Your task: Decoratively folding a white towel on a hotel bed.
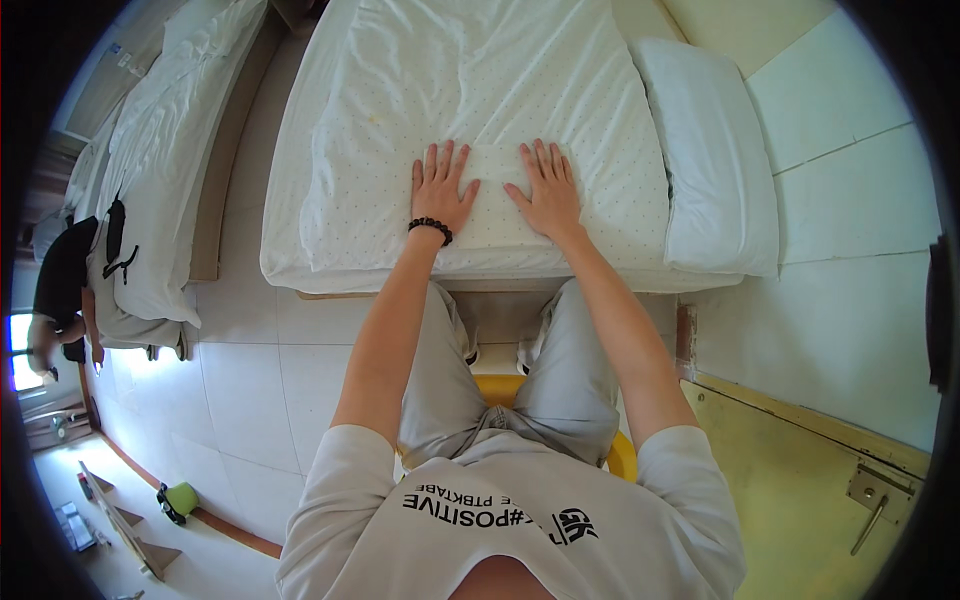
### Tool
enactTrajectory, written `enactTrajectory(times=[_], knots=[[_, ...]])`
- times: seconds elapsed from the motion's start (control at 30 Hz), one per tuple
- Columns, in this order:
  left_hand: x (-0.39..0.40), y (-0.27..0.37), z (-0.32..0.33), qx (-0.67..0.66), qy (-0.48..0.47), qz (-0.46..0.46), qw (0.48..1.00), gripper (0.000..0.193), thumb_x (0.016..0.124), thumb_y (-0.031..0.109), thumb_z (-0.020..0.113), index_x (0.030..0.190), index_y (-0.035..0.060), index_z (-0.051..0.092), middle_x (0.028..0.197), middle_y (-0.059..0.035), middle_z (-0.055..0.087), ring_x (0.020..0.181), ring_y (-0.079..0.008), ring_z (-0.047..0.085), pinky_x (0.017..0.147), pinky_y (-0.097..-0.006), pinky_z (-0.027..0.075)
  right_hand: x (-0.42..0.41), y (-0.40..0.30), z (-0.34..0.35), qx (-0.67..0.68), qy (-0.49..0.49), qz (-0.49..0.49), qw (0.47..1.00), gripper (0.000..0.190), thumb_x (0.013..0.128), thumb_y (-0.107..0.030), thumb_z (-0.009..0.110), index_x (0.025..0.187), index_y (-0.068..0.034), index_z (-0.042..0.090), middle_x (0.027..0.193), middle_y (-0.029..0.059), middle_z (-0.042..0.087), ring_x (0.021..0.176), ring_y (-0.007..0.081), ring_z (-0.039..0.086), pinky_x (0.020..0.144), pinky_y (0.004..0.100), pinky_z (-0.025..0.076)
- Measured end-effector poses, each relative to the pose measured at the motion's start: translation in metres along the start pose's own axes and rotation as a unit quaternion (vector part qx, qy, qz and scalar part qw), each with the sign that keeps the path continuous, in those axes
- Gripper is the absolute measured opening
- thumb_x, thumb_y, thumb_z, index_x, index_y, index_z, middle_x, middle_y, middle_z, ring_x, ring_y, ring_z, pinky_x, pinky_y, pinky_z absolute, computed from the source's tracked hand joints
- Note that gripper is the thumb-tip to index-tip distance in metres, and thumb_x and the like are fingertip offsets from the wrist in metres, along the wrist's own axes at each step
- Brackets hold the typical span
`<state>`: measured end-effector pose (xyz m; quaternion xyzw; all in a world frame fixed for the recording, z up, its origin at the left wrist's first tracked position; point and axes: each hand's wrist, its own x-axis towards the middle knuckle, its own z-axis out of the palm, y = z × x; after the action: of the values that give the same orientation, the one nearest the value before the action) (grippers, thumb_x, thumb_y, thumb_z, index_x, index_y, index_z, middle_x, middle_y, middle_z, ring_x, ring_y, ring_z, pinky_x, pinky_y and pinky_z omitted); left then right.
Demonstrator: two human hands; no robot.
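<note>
My left hand [442, 187] lies palm down with its fingers spread, a black bead bracelet [430, 223] around the wrist. Level with it, my right hand [549, 187] also rests flat, thumb pointing inward. Neither holds anything. Between and under them is a flat, rectangular piece of white dotted cloth [495, 202], apparently folded; its layers are hard to tell apart. Beneath it spreads a wrinkled white dotted quilt or cover [420, 90] on the bed. The bed's near edge, in a white sheet [281, 259], runs just in front of my knees.
A white pillow [720, 165] lies at the bed's right end, beside a tiled wall [847, 195]. I sit on a yellow seat [624, 457]. Right of me is a yellowish door [795, 465] with a metal handle. Across the tiled floor, a person [64, 277] sits on another bed [157, 150].
</note>
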<state>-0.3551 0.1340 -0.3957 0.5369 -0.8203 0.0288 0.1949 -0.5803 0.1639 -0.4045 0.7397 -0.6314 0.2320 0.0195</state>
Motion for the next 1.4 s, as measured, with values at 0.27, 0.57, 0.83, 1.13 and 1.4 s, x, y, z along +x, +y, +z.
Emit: enactTrajectory(times=[0.27,0.57,0.83,1.13,1.4], knots=[[0.001,0.025,-0.02,-0.004,0.015,0.032,0.999,0.066,0.103,0.046,0.048,0.163,0.0199,0.033,0.171,-0.0048,0.027,0.158,-0.0322,0.021,0.127,-0.0531,0.015,-0.013,-0.005,-0.016,-0.007,0.008,-0.014,1.0,0.074,0.101,-0.054,0.049,0.16,-0.011,0.036,0.17,0.0114,0.028,0.156,0.036,0.021,0.127,0.0499,0.014],[-0.013,0.021,-0.01,0.007,-0.023,0.048,0.999,0.068,0.102,0.047,0.049,0.163,0.0192,0.034,0.17,-0.0048,0.028,0.158,-0.0323,0.02,0.127,-0.0534,0.014,-0.02,-0.018,-0.017,0.001,-0.014,-0.026,1.0,0.075,0.1,-0.054,0.052,0.159,-0.012,0.038,0.169,0.011,0.03,0.156,0.036,0.022,0.127,0.0517,0.014],[-0.026,0.035,-0.042,-0.053,0.007,0.062,0.997,0.069,0.101,0.045,0.052,0.163,0.0189,0.033,0.17,-0.0055,0.029,0.158,-0.0328,0.02,0.127,-0.0519,0.017,-0.041,-0.03,-0.044,0.003,-0.006,-0.053,0.999,0.076,0.098,-0.054,0.055,0.16,-0.013,0.037,0.169,0.0088,0.029,0.157,0.0348,0.02,0.127,0.0509,0.014],[-0.04,0.002,-0.033,-0.048,0.012,0.03,0.998,0.067,0.099,0.035,0.06,0.158,0.0124,0.038,0.165,-0.015,0.036,0.151,-0.038,0.034,0.122,-0.0501,0.028,-0.047,-0.011,-0.053,0.062,0.057,0.055,0.995,0.068,0.095,-0.036,0.069,0.15,-0.003,0.047,0.154,0.0208,0.047,0.138,0.0344,0.048,0.116,0.0459,0.038],[-0.008,-0.019,-0.052,-0.34,-0.062,-0.321,0.882,0.071,0.089,0.023,0.074,0.149,0.002,0.043,0.136,-0.0222,0.059,0.113,-0.0334,0.063,0.096,-0.04,0.051,-0.017,0.045,-0.067,0.348,-0.104,0.315,0.877,0.064,0.089,-0.023,0.076,0.139,0.007,0.052,0.13,0.0238,0.061,0.106,0.0272,0.065,0.093,0.034,0.052]])
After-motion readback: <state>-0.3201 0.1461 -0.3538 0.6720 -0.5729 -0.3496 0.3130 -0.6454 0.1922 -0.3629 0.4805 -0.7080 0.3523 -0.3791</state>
